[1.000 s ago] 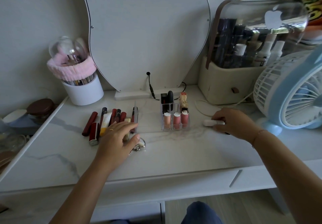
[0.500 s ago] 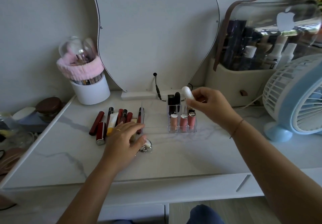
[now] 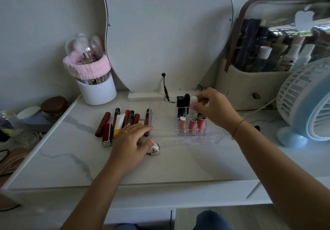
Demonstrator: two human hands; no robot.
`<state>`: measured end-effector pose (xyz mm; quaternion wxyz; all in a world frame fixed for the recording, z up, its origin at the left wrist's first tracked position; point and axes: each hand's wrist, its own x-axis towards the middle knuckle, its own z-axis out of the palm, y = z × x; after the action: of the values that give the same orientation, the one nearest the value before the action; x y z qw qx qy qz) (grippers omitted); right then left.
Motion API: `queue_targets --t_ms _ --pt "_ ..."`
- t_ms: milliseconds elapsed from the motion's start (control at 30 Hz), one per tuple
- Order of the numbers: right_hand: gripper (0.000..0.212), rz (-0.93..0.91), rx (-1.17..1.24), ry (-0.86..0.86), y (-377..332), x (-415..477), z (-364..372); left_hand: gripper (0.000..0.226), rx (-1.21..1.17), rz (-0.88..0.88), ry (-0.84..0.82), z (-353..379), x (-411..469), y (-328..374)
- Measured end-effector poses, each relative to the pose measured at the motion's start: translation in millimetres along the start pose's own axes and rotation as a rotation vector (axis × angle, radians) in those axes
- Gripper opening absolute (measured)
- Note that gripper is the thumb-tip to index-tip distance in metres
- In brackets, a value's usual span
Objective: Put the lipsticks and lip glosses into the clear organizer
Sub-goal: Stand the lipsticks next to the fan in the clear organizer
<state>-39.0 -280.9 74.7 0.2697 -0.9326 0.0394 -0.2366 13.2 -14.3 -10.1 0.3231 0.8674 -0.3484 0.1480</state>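
A clear organizer (image 3: pixel 192 133) stands mid-table with three pink lip glosses in its front row and black lipsticks behind. My right hand (image 3: pixel 212 108) hovers over its back right part, pinching a white-capped tube (image 3: pixel 193 99) upright above a slot. Left of the organizer lies a row of red and dark lipsticks and glosses (image 3: pixel 123 120), plus a white and yellow tube (image 3: pixel 119 124). My left hand (image 3: pixel 133 139) rests flat on the near end of that row, fingers spread over a pale tube; whether it grips anything I cannot tell.
A small silver compact (image 3: pixel 155 148) lies by my left thumb. A white brush cup (image 3: pixel 97 90) with a pink band stands back left, a mirror base (image 3: pixel 148 95) with a cable behind, a cosmetics case (image 3: pixel 250 86) and a blue fan (image 3: pixel 307 104) at right.
My right hand picked the white-capped tube up from the table right of the organizer, carried it left, and now holds it lower, over the organizer's back row. My left hand stayed on the row.
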Motion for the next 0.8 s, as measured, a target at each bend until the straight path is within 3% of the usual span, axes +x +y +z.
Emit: queue_targets --t_ms 300,567,700,800 --pt "0.026 -0.005 -0.14 -0.024 5 -1 5 0.04 0.006 -0.002 -0.001 0 -1 0" --pt "0.023 -0.007 -0.103 0.006 4 -2 2 0.041 0.01 -0.018 -0.015 0 -1 -1" --pt "0.021 0.004 -0.054 0.09 15 -19 -15 0.041 0.006 -0.019 -0.022 -1 0 1" --pt "0.023 0.139 -0.091 0.173 41 -44 -32 0.042 0.002 -0.018 -0.017 -1 0 2"
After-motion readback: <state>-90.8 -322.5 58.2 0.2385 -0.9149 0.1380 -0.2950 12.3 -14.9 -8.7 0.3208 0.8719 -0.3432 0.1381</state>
